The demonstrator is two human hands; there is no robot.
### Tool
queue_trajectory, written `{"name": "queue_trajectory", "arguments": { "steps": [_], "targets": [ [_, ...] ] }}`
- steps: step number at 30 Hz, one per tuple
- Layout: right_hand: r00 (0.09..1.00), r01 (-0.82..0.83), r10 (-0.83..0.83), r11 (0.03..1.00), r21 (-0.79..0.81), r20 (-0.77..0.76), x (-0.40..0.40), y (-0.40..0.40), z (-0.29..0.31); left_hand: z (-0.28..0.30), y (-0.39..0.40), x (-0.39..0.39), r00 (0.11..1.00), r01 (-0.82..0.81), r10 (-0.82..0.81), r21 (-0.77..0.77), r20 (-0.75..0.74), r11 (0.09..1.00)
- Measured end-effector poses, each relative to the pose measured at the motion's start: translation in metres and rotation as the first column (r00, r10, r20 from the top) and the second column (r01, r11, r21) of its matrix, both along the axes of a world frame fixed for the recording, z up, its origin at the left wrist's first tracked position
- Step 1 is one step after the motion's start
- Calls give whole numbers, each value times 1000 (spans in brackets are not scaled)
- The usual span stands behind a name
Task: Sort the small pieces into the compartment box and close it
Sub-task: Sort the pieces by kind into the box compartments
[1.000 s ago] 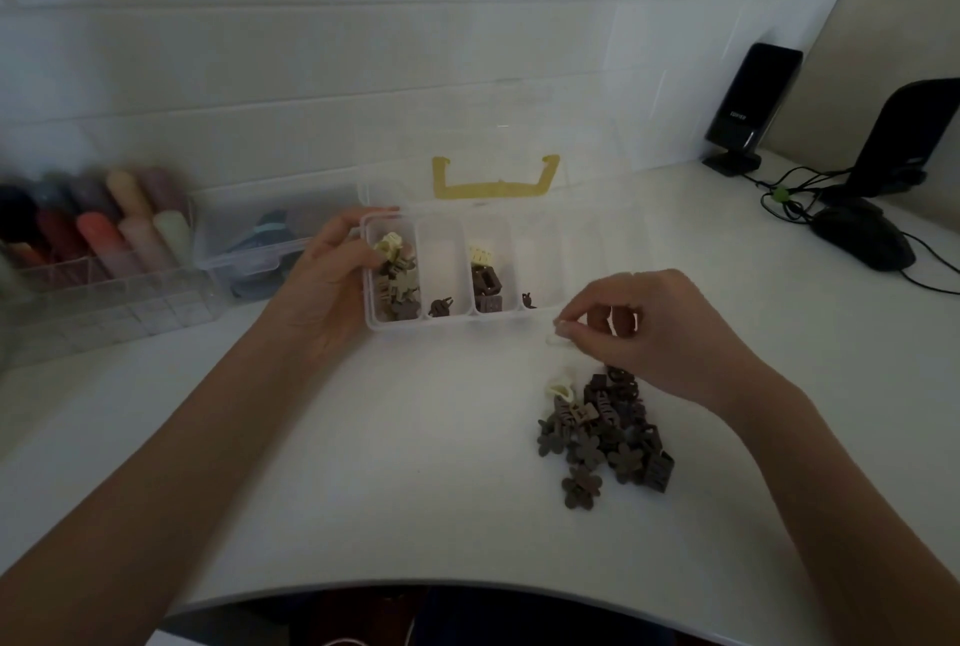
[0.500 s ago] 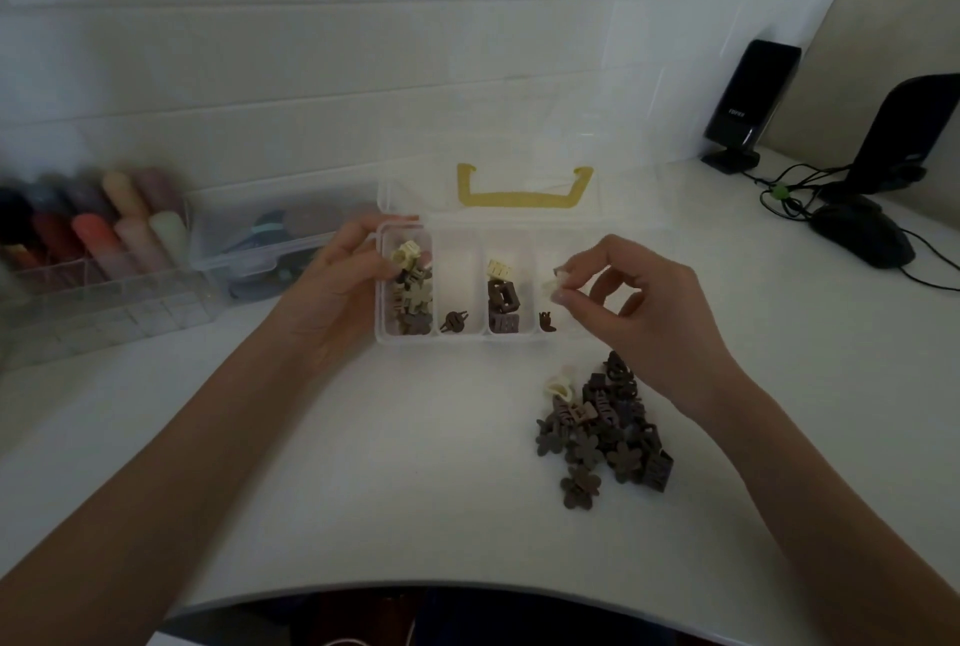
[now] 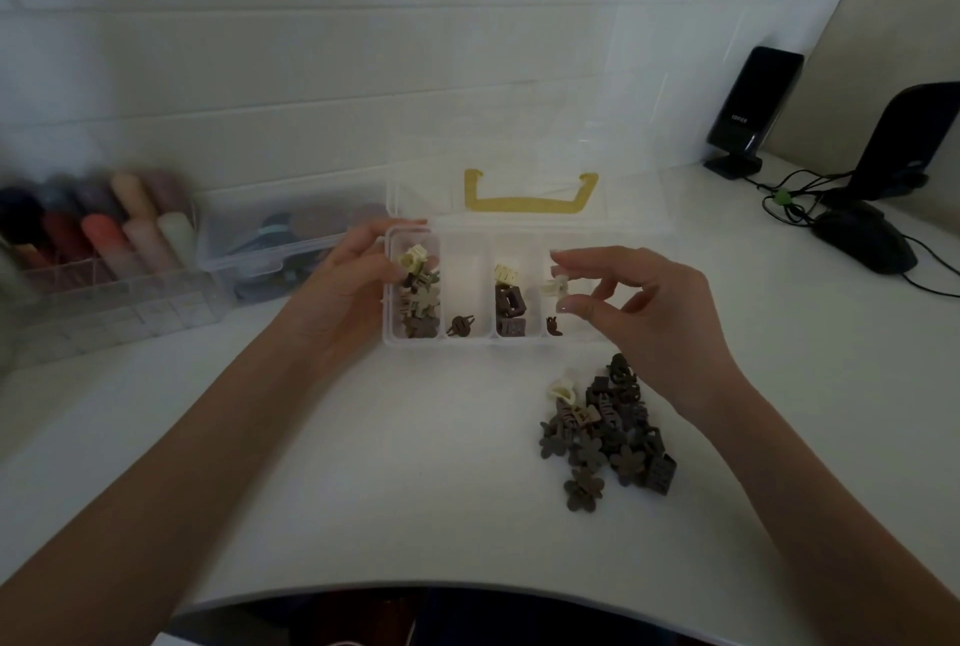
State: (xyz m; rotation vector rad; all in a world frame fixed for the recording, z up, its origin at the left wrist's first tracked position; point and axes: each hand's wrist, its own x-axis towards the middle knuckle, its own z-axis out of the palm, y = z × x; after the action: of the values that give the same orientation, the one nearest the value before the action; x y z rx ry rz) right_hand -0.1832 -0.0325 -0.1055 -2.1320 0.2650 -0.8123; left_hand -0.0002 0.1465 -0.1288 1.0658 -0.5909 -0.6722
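Observation:
A clear compartment box (image 3: 488,341) stands open on the white table, its lid with a yellow handle (image 3: 530,201) tilted back. Several compartments hold brown and cream pieces. My left hand (image 3: 343,292) grips the box's left end. My right hand (image 3: 654,313) hovers over the rightmost compartment with thumb and index finger spread. A cream piece (image 3: 553,288) sits between the two fingertips, apart from both, over that compartment. A pile of small brown pieces (image 3: 608,432), with a cream one on top, lies on the table in front of the box, under my right wrist.
A clear bin of coloured rolls (image 3: 104,240) and a second clear lidded box (image 3: 291,240) stand at the left against the tiled wall. At the right are a black speaker (image 3: 748,110), a dark mouse (image 3: 862,240) and cables. The table's curved front edge (image 3: 467,588) is near me.
My right hand carried a cream piece from beside the pile up to the box's rightmost compartment and spread its fingers. The left hand stayed on the box.

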Motion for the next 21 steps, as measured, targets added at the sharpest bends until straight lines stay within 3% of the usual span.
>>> {"name": "queue_trajectory", "arguments": {
  "steps": [10, 13, 17, 21],
  "targets": [
    [977, 191, -173, 970, -152, 123, -3, -13, 4, 2, 0, 0, 1000, -18, 18, 1, 12, 1000],
    [977, 206, -193, 964, -165, 95, -2, -19, 2, 2, 0, 1, 996, -77, 76, 3, 34, 997],
    [984, 158, -175, 922, -353, -18, 1, -17, -6, 1, 1, 3, 996, -85, 85, 7, 30, 996],
    [988, 134, -152, 928, -349, -24, 0, -20, -6, 4, 1, 2, 993, -120, 120, 15, 18, 993]
  ]
}}
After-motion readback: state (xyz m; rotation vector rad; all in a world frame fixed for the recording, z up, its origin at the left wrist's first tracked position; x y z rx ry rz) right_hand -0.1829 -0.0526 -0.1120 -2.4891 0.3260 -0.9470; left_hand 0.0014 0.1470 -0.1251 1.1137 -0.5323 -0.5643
